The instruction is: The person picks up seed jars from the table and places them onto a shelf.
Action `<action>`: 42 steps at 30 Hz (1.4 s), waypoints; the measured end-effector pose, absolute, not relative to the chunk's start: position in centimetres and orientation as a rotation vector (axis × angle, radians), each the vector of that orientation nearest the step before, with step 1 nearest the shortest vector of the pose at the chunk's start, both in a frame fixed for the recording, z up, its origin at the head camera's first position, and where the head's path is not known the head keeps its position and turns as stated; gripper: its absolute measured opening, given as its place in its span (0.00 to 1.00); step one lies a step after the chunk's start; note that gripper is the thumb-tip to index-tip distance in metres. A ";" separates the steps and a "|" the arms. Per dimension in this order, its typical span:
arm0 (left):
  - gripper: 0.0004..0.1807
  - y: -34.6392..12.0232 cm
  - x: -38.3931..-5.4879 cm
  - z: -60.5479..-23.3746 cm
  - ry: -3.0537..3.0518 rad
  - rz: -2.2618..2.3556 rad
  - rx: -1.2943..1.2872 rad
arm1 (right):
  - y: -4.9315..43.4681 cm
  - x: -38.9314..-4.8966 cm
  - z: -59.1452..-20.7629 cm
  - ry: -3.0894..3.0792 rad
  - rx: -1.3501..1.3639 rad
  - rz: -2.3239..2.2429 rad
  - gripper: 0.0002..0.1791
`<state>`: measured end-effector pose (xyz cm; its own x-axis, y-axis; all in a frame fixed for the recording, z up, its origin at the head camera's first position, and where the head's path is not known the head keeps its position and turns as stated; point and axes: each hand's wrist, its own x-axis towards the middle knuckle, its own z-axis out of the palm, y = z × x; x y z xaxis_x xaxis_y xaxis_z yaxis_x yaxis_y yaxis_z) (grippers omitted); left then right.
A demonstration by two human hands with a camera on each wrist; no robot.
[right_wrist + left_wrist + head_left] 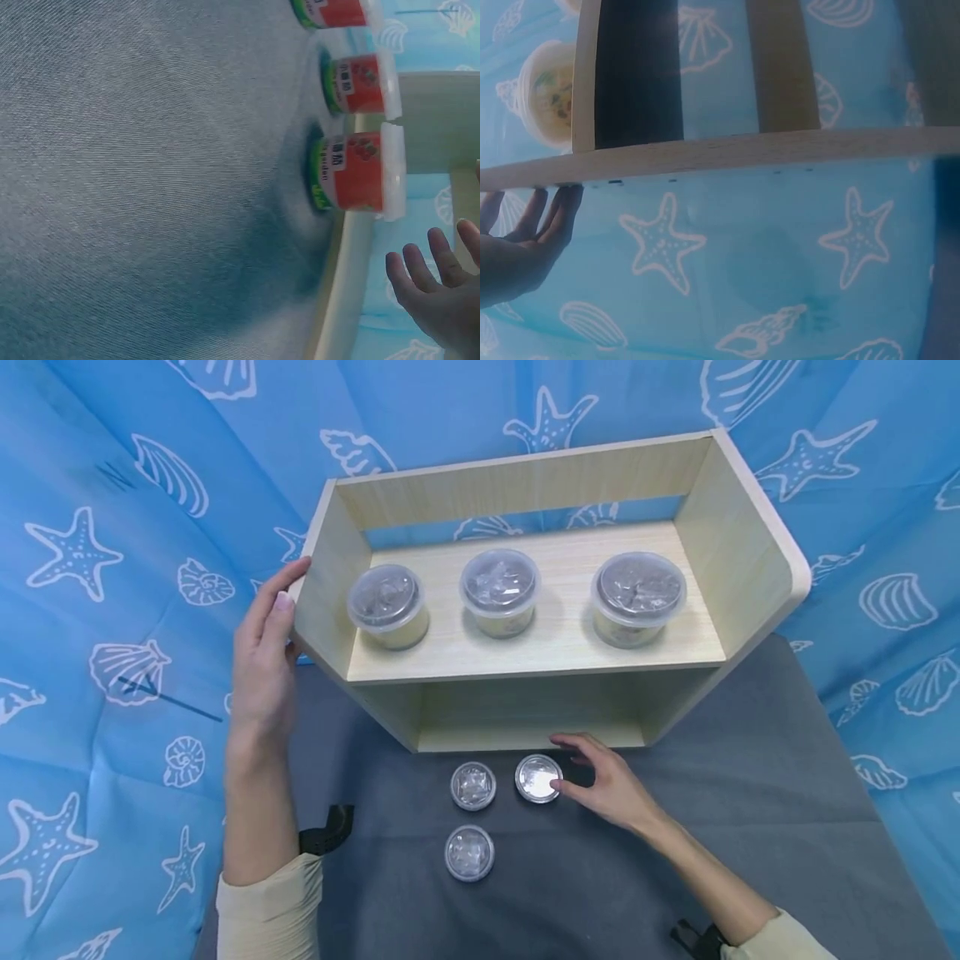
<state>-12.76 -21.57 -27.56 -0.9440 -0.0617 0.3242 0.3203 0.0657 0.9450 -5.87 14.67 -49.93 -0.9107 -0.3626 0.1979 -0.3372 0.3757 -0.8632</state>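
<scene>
Head view: the left hand (264, 652) contacts the wood-grain shelf (742, 539) at its left panel, fingers extended. The right hand (611, 787) holds thumb and fingers apart at a round, clear-lidded cup (537, 778) on grey cloth (585, 893), before the shelf; thumb contact cannot be confirmed. Three lidded tubs (500, 589) occupy the upper board.

Left wrist view: fingertips abut the flat panel.

Right wrist view: fingers spread; tapered red-and-green cups; nearest label reads "garden" beside Chinese characters.

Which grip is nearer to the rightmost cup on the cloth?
Right. The right grip is just beside that cup; the left grip is farther, touching the shelf's left side.
</scene>
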 end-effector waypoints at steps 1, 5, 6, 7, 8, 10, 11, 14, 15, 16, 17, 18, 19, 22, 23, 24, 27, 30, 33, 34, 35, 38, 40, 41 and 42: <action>0.21 -21.6 -12.7 -27.6 -2.070 -1.953 -0.265 | 14.7 -5.9 -50.1 2.584 -0.653 -1.600 0.34; 0.21 -21.7 -12.7 -27.5 -2.065 -1.954 -0.267 | 14.5 -6.1 -50.9 2.564 -0.659 -1.575 0.37; 0.21 -21.7 -12.7 -27.5 -2.066 -1.953 -0.269 | 14.5 -6.1 -51.0 2.557 -0.666 -1.569 0.38; 0.21 -21.7 -12.7 -27.4 -2.068 -1.951 -0.267 | 14.4 -6.1 -51.2 2.549 -0.673 -1.561 0.39; 0.21 -21.7 -12.7 -27.4 -2.068 -1.952 -0.267 | 14.4 -6.1 -51.4 2.541 -0.679 -1.551 0.41; 0.21 -21.7 -12.7 -27.4 -2.067 -1.954 -0.267 | 14.3 -5.9 -51.7 2.525 -0.680 -1.522 0.43; 0.21 -21.7 -12.6 -27.5 -2.066 -1.955 -0.267 | 14.3 -5.9 -51.8 2.514 -0.678 -1.512 0.44; 0.21 -21.8 -12.6 -27.5 -2.061 -1.958 -0.274 | 14.1 -5.6 -52.2 2.515 -0.665 -1.455 0.46; 0.21 -21.8 -12.6 -27.6 -2.059 -1.959 -0.278 | 14.0 -5.6 -52.3 2.521 -0.661 -1.438 0.46; 0.21 -21.8 -12.6 -27.6 -2.057 -1.960 -0.283 | 14.0 -5.6 -52.4 2.528 -0.656 -1.423 0.46; 0.20 -21.8 -12.6 -27.6 -2.056 -1.961 -0.286 | 13.9 -5.6 -52.5 2.539 -0.654 -1.407 0.46; 0.20 -21.8 -12.6 -27.6 -2.053 -1.964 -0.290 | 13.8 -5.6 -52.6 2.551 -0.649 -1.390 0.46; 0.20 -21.8 -12.6 -27.6 -2.051 -1.965 -0.293 | 13.8 -5.6 -52.7 2.558 -0.644 -1.378 0.46; 0.20 -21.8 -12.7 -27.6 -2.042 -1.974 -0.293 | 13.5 -5.7 -53.1 2.587 -0.631 -1.331 0.46; 0.20 -21.8 -12.7 -27.6 -2.040 -1.976 -0.292 | 13.4 -5.7 -53.3 2.594 -0.629 -1.319 0.46; 0.20 -21.8 -12.6 -27.6 -2.040 -1.977 -0.291 | 13.3 -5.7 -53.3 2.598 -0.626 -1.309 0.46; 0.20 -21.8 -12.6 -27.5 -2.043 -1.976 -0.287 | 13.1 -5.8 -53.5 2.608 -0.628 -1.294 0.45; 0.20 -21.8 -12.6 -27.5 -2.039 -1.976 -0.279 | 13.0 -5.9 -53.4 2.614 -0.640 -1.307 0.44; 0.20 -21.8 -12.6 -27.5 -2.026 -1.982 -0.272 | 12.9 -6.1 -53.2 2.617 -0.661 -1.320 0.43; 0.20 -21.8 -12.6 -27.5 -2.019 -1.989 -0.274 | 12.9 -6.1 -53.2 2.615 -0.664 -1.325 0.43; 0.20 -21.8 -12.6 -27.5 -2.012 -1.995 -0.276 | 12.9 -6.2 -53.1 2.614 -0.671 -1.327 0.43; 0.20 -21.7 -12.6 -27.6 -2.000 -2.010 -0.277 | 12.8 -6.5 -52.8 2.609 -0.683 -1.339 0.43; 0.20 -21.7 -12.6 -27.6 -1.999 -2.012 -0.275 | 12.8 -6.7 -52.7 2.608 -0.690 -1.344 0.43; 0.20 -21.7 -12.7 -27.6 -1.998 -2.013 -0.271 | 12.7 -6.9 -52.6 2.608 -0.698 -1.348 0.43; 0.19 -21.7 -12.7 -27.6 -1.997 -2.013 -0.267 | 12.6 -7.0 -52.5 2.609 -0.702 -1.351 0.43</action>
<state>-12.68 -21.72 -27.65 -0.9401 -0.0757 0.3325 0.3331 0.0049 0.9429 -6.99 12.65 -52.47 -0.8851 -0.4539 0.1024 -0.3456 0.4940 -0.7978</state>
